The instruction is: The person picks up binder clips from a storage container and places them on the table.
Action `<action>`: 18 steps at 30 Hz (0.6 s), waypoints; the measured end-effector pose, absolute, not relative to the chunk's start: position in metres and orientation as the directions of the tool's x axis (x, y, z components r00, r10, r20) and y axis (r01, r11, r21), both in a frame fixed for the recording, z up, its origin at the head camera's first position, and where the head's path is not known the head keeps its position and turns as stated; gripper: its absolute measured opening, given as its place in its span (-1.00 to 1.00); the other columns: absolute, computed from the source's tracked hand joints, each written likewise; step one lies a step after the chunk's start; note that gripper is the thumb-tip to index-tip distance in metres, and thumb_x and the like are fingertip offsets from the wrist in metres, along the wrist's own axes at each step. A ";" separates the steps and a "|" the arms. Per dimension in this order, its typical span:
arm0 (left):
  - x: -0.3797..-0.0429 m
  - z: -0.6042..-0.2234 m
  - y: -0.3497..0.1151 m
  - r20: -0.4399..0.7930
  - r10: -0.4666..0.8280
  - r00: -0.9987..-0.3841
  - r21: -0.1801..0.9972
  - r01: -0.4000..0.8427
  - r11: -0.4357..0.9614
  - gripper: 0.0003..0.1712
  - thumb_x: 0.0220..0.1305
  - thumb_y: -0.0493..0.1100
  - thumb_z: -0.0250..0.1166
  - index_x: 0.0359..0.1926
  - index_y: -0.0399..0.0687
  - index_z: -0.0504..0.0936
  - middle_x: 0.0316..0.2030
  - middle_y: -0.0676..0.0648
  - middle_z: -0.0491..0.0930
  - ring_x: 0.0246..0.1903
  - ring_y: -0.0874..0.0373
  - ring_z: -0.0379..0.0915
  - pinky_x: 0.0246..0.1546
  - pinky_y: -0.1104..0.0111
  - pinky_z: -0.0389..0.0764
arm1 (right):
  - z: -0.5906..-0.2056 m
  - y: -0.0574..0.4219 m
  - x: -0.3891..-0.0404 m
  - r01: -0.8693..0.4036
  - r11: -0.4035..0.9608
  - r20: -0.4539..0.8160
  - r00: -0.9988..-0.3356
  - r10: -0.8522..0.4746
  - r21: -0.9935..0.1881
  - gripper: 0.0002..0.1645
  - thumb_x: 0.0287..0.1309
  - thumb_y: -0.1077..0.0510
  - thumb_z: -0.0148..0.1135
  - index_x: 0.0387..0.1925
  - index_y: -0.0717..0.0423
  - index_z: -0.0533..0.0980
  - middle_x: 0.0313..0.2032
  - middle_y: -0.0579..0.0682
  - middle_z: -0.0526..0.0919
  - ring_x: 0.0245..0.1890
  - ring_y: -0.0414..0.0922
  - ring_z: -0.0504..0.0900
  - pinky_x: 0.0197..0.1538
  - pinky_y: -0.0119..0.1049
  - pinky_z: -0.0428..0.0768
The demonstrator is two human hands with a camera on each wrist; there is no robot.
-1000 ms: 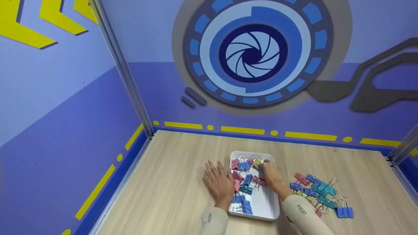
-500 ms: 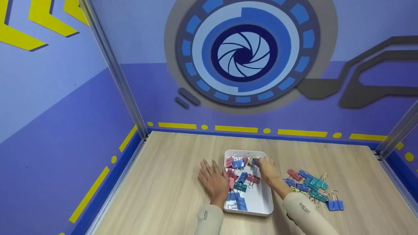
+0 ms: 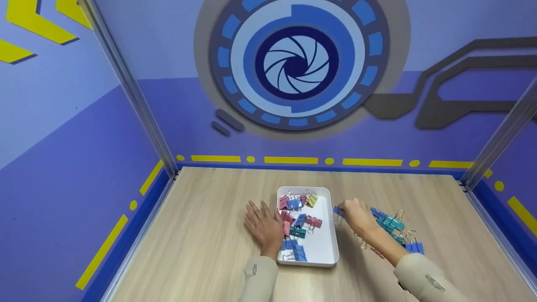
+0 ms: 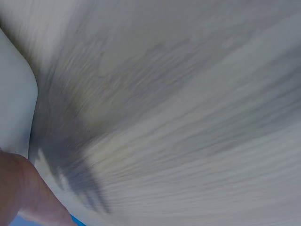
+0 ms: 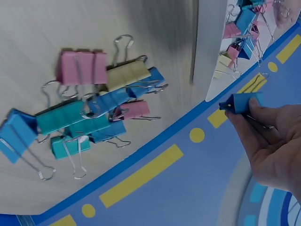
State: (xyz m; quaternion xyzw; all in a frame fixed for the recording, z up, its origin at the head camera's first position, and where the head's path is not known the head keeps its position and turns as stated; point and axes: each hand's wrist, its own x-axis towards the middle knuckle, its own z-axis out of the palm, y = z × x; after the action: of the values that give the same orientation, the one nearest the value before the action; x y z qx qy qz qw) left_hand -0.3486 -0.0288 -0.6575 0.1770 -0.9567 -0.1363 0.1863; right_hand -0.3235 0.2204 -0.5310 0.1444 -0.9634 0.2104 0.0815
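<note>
The right hand [image 3: 356, 217] pinches one blue binder clip [image 5: 247, 102], now outside the one white tray [image 3: 321, 247] it was over half a second ago. Left of that hand, the tray holds about eleven clips [image 3: 314, 221]; right of it lie ten loose clips [image 5: 96, 123]. The left hand [image 3: 264, 228], fingers spread, grips nothing.

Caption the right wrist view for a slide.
Right hand pinching a blue binder clip, with loose clips piled on the table and more in a white tray.
</note>
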 end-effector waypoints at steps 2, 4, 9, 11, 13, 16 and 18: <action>-0.350 -0.656 -0.029 0.310 -0.393 -0.866 0.338 -0.286 0.897 -0.30 0.52 0.24 -0.04 0.51 0.01 0.34 0.59 -0.28 0.08 0.60 -0.20 -0.06 0.56 -0.14 0.10 | -0.534 0.226 -0.314 -0.322 0.881 0.207 -0.942 -0.263 -0.346 -0.79 0.18 0.47 0.31 -0.50 0.22 0.70 -0.53 0.03 0.70 -0.54 -0.17 0.45 -0.47 -0.28 0.55; -0.350 -0.655 -0.029 0.313 -0.396 -0.863 0.348 -0.283 0.894 -0.30 0.52 0.22 -0.02 0.51 0.00 0.35 0.58 -0.28 0.09 0.60 -0.20 -0.06 0.56 -0.14 0.10 | -0.541 0.231 -0.305 -0.342 0.884 0.213 -0.934 -0.285 -0.317 -0.79 0.12 0.49 0.35 -0.53 0.22 0.70 -0.53 0.02 0.72 -0.55 -0.19 0.43 -0.48 -0.28 0.55; -0.349 -0.653 -0.028 0.306 -0.393 -0.867 0.361 -0.276 0.890 -0.30 0.52 0.21 0.01 0.51 -0.02 0.34 0.58 -0.28 0.09 0.61 -0.21 -0.09 0.56 -0.14 0.10 | -0.563 0.243 -0.291 -0.385 0.878 0.240 -0.915 -0.324 -0.285 -0.74 0.04 0.55 0.36 -0.59 0.19 0.69 -0.57 0.01 0.72 -0.58 -0.24 0.35 -0.54 -0.37 0.42; -0.348 -0.652 -0.027 0.295 -0.391 -0.872 0.357 -0.279 0.891 -0.29 0.52 0.22 -0.01 0.52 -0.02 0.32 0.59 -0.28 0.07 0.61 -0.21 -0.11 0.56 -0.14 0.09 | -0.573 0.247 -0.288 -0.404 0.882 0.253 -0.904 -0.344 -0.245 -0.72 0.06 0.55 0.32 -0.58 0.19 0.69 -0.60 -0.01 0.68 -0.58 -0.25 0.30 -0.55 -0.40 0.36; -0.348 -0.652 -0.027 0.290 -0.392 -0.873 0.355 -0.283 0.891 -0.29 0.52 0.22 -0.01 0.52 -0.01 0.32 0.59 -0.27 0.06 0.61 -0.21 -0.11 0.57 -0.14 0.08 | -0.583 0.252 -0.285 -0.427 0.887 0.281 -0.885 -0.371 -0.174 -0.72 0.06 0.56 0.30 -0.58 0.20 0.67 -0.64 -0.02 0.63 -0.59 -0.24 0.26 -0.56 -0.39 0.35; -0.347 -0.653 -0.026 0.289 -0.395 -0.872 0.355 -0.285 0.890 -0.30 0.53 0.21 -0.01 0.52 -0.01 0.32 0.60 -0.26 0.06 0.62 -0.20 -0.12 0.57 -0.13 0.06 | -0.596 0.259 -0.283 -0.460 0.887 0.327 -0.845 -0.423 -0.042 -0.70 -0.02 0.57 0.30 -0.63 0.17 0.59 -0.69 -0.03 0.55 -0.60 -0.23 0.22 -0.60 -0.31 0.43; -0.347 -0.653 -0.025 0.293 -0.391 -0.872 0.358 -0.279 0.891 -0.30 0.53 0.21 0.00 0.52 -0.01 0.32 0.59 -0.27 0.07 0.61 -0.20 -0.11 0.57 -0.12 0.06 | -0.603 0.264 -0.282 -0.467 0.884 0.354 -0.823 -0.444 0.022 -0.66 -0.12 0.58 0.32 -0.68 0.13 0.51 -0.71 -0.04 0.50 -0.61 -0.23 0.20 -0.63 -0.26 0.47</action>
State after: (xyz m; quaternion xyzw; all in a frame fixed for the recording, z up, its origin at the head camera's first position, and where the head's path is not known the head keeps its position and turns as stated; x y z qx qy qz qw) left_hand -0.3467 -0.0252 -0.6534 0.1754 -0.9552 -0.1540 0.1818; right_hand -0.2825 0.2641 -0.6026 0.2387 -0.9542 0.0330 0.1772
